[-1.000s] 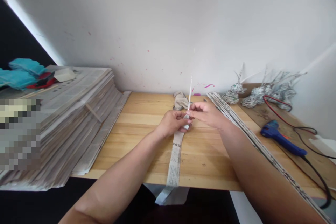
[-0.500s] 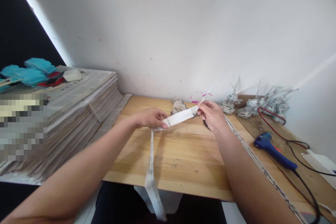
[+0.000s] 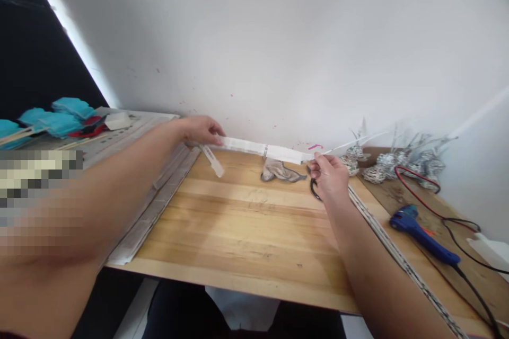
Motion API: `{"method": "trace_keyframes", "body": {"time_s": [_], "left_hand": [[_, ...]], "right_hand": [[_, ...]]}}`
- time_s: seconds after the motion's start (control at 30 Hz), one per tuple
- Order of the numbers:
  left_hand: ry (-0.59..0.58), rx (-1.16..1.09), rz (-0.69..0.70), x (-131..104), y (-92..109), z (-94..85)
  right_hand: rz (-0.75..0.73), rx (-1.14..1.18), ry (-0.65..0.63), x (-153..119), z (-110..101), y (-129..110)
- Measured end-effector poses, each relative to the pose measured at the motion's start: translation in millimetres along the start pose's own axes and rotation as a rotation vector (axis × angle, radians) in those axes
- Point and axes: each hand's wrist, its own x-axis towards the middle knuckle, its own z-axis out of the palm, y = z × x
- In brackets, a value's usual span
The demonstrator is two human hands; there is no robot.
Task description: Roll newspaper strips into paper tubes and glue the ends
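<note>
A long white paper strip (image 3: 246, 146) with some print on it stretches between my hands above the back of the wooden table. My left hand (image 3: 204, 130) pinches it at the left, and a short tail of the strip hangs below that hand. On the right, my right hand (image 3: 330, 172) is closed on the other end, where a thin pointed white tip sticks out past the fingers. Beneath the strip lies a crumpled greyish cloth (image 3: 280, 171). The black handle of what looks like scissors (image 3: 314, 189) shows beside my right hand.
At the left, a newspaper stack (image 3: 149, 116) carries blue folded pieces (image 3: 66, 122) and a white block (image 3: 118, 121). A blue glue gun (image 3: 425, 235) with its cord, long paper rods (image 3: 392, 249) and several woven paper figures (image 3: 384, 163) occupy the right side. A white wall stands behind.
My left hand has moved left and away from me, drawing the strip out longer and straighter. The tail that hung over the table's front edge has risen with it.
</note>
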Motion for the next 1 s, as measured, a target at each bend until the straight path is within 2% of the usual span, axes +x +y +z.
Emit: {"method": "trace_keyframes", "body": {"time_s": [0.07,0.13,0.17,0.23,0.27,0.3,0.37,0.4,0.47,0.53,0.63,0.77,1.0], "left_hand": [[0.149,0.242,0.166,6,13,5.0],[0.326,0.356,0.387,2,17,23.0],[0.396,0.374,0.531,-5,14,37.7],[0.437,0.43,0.647,-20,-5,76.5],[0.398,0.438,0.641,-28,-19,98.9],[0.314,0.404,0.561,-34,-35,121.6],[-0.025,0.176,0.262,-41,-70,162.8],[-0.133,-0.014,0.117,-41,-85,179.1],[-0.143,-0.393,-0.024,-38,-107,200.7],[-0.086,-0.646,-0.033,-34,-117,208.8],[0.015,-0.816,0.023,-33,-120,208.2],[0.09,-0.889,0.059,-37,-122,209.0],[0.321,-0.893,0.221,-38,-124,213.2]], "right_hand": [[0.025,0.007,-0.024,-4,3,4],[0.069,0.032,-0.057,-10,7,9],[0.092,0.05,-0.067,-13,9,12],[0.153,0.084,-0.081,-19,14,16],[0.187,0.101,-0.09,-23,16,17],[0.221,0.118,-0.101,-26,18,18],[0.272,0.149,-0.118,-33,23,19],[0.291,0.158,-0.127,-36,25,19],[0.318,0.178,-0.145,-43,29,19],[0.331,0.204,-0.161,-49,32,18],[0.364,0.211,-0.18,-58,37,18],[0.403,0.171,-0.219,-67,40,20],[0.405,0.189,-0.204,-68,39,23]]}}
